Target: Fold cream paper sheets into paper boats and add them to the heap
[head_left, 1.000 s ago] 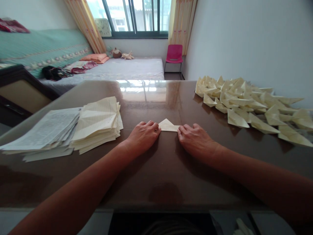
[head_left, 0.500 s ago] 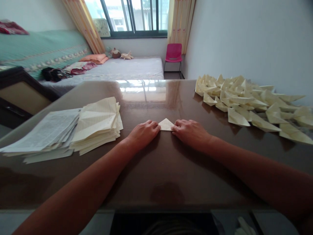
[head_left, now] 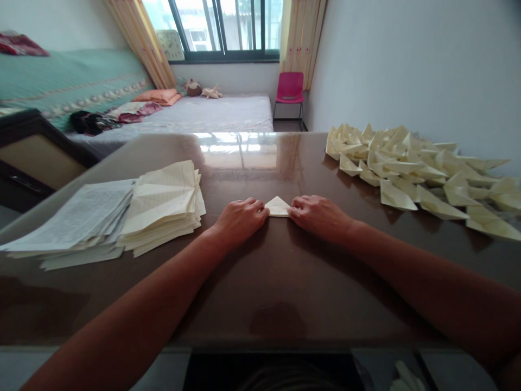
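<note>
The step in hand looks like pressing a crease into the folded paper (head_left: 277,207), and doing it well seems to call for even pressure from both sides at once. The fingertips should bear straight down so the piece does not skid on the glossy table (head_left: 260,293) under it, and the layers should stay lined up edge to edge so the point comes out sharp, not skewed. The left hand (head_left: 240,220) sits knuckles up on the folded paper's left end, fingers bent and closed down onto it. The right hand (head_left: 319,216) mirrors it on the right end, fingers likewise curled and holding the piece down. Whether either thumb is tucked under a flap does not show. Only the middle of the folded paper is visible between the two hands. It is a small cream triangle lying flat, its point aimed away from the person, with a faint fold line running down from the tip. To the left of the folded paper lies a thick stack of creased sheets (head_left: 163,209) in the same cream colour, and further left a pile of printed pages (head_left: 77,220). To its right and a little beyond spreads a heap of finished pieces (head_left: 419,168), pointed and pale, well apart from it.
</note>
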`<state>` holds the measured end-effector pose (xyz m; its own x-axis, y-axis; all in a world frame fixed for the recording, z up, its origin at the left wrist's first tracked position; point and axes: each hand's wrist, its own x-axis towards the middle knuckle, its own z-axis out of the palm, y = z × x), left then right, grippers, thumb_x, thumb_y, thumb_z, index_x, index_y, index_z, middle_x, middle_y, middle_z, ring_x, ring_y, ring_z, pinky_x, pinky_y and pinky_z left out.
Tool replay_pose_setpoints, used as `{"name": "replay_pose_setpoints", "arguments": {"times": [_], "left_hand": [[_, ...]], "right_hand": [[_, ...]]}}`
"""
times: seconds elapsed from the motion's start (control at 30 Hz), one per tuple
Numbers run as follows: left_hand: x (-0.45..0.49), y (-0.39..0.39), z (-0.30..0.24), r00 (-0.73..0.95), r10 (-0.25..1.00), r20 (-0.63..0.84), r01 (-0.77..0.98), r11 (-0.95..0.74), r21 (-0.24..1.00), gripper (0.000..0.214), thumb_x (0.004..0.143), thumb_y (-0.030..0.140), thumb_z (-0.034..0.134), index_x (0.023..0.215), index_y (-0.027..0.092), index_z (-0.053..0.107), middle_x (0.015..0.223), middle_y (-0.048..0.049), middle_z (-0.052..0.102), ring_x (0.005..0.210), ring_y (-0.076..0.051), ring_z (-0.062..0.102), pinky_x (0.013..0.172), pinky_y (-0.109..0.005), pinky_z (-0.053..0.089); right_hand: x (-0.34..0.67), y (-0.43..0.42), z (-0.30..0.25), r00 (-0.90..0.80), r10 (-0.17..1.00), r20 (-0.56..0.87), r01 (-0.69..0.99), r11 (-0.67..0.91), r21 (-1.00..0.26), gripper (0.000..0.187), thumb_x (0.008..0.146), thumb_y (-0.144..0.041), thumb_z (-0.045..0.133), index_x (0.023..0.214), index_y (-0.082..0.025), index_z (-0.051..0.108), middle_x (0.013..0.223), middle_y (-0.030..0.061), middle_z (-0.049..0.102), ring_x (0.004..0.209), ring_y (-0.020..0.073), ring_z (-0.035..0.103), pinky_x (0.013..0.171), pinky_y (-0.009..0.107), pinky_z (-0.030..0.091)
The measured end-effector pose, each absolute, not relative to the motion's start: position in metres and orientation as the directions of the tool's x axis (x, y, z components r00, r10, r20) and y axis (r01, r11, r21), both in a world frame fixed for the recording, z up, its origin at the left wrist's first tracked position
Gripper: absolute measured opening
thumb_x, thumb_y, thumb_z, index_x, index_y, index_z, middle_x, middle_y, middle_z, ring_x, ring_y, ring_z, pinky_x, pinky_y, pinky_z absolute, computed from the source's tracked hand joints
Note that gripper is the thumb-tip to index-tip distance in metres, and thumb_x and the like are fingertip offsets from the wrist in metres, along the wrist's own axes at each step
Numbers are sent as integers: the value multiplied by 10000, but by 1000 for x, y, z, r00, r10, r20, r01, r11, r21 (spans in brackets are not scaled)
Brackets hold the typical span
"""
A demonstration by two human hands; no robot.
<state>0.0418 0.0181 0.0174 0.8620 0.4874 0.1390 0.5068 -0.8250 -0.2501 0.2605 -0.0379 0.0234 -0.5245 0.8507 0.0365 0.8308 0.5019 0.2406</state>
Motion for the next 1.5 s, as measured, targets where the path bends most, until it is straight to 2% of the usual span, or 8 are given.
{"name": "replay_pose_setpoints", "arguments": {"times": [0.17,0.37,0.53,0.67,1.0,1.2,1.37,1.5], "left_hand": [[44,16,22,815,549,185,575,-804,-152,369,980,355,348,865,200,663,894,-56,649,872,-187,561,626,-258,419],[43,18,14,797,565,214,573,-819,29,369,941,433,435,1220,240,579,1180,-48,609,1080,-210,511,864,-312,466],[42,17,13,795,590,140,581,-808,102,414,918,478,455,1251,254,558,1179,-40,598,1075,-224,517,887,-325,459],[42,16,18,759,646,83,631,-761,154,332,861,506,536,1115,303,602,1087,-9,609,1050,-213,535,789,-287,461],[49,17,21,645,762,-63,753,-619,223,377,738,603,605,862,248,585,932,-13,648,904,-215,580,682,-278,416],[50,15,22,637,769,-59,757,-609,237,385,710,618,618,789,242,599,916,-18,635,914,-218,574,652,-265,388],[53,11,26,586,803,-113,796,-543,266,338,689,572,652,724,241,599,725,0,633,712,-194,585,568,-261,320],[53,12,22,611,787,-85,738,-528,421,212,688,402,684,723,226,572,677,28,626,629,-154,560,534,-243,304]], "right_hand": [[266,-34,23,-605,794,62,779,575,251,243,961,-214,418,940,-142,650,935,95,635,811,178,558,714,303,333],[262,-41,23,-760,636,131,644,713,277,241,971,-203,413,1029,-159,643,925,76,650,812,171,533,725,318,325],[259,-43,20,-782,590,201,623,732,275,238,969,-225,430,1048,-169,647,914,69,659,795,173,530,714,323,327],[261,-40,18,-750,624,217,658,738,151,230,961,-275,455,1036,-203,660,936,62,663,832,173,544,740,309,350],[266,-31,6,-523,805,280,726,593,-348,150,865,-298,605,960,-192,654,914,41,644,796,149,594,733,253,433],[265,-30,2,-486,825,290,723,566,-396,136,834,-291,636,928,-193,640,878,29,631,747,138,590,709,247,440],[266,-29,1,-492,816,302,700,577,-420,122,833,-279,633,926,-207,664,907,31,627,752,134,590,725,252,449],[266,-28,0,-523,794,311,684,608,-403,164,859,-291,602,989,-232,683,989,44,627,824,150,607,778,268,458]]}}
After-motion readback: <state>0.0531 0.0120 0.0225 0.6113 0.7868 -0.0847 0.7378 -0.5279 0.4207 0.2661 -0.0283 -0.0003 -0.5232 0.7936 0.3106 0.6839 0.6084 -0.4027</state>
